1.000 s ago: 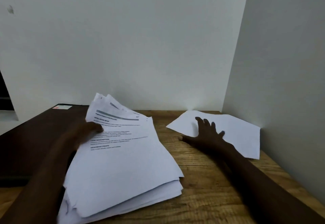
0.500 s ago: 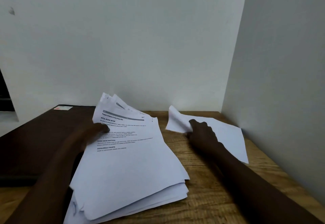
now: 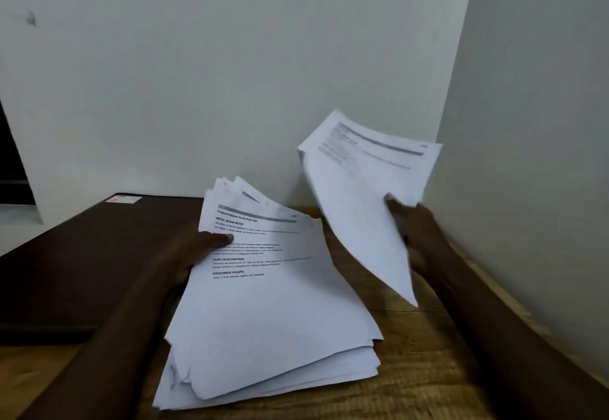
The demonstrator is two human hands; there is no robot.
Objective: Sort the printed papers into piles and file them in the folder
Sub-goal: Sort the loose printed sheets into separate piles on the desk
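Papers point(image 3: 273, 314), fanned stack: left hand point(image 3: 189, 254) has its thumb on the left edge, fingers hidden beneath. Long axis near-to-far, headers far. Lies on the table point(image 3: 421, 370), right of the folder point(image 3: 82, 261).
Sheet point(image 3: 359, 195): right hand point(image 3: 418, 231) pinches its right edge, fingers hidden behind. Held clear of the table, tilted, header far, print blurred.

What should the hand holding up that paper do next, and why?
Probably lay the sheet down on the table at the right, apart from the stack, to start a pile. The right hand pinches it in the air, print showing, with bare wood below. The left hand grips the stack. The folder looks shut, so filing seems early.
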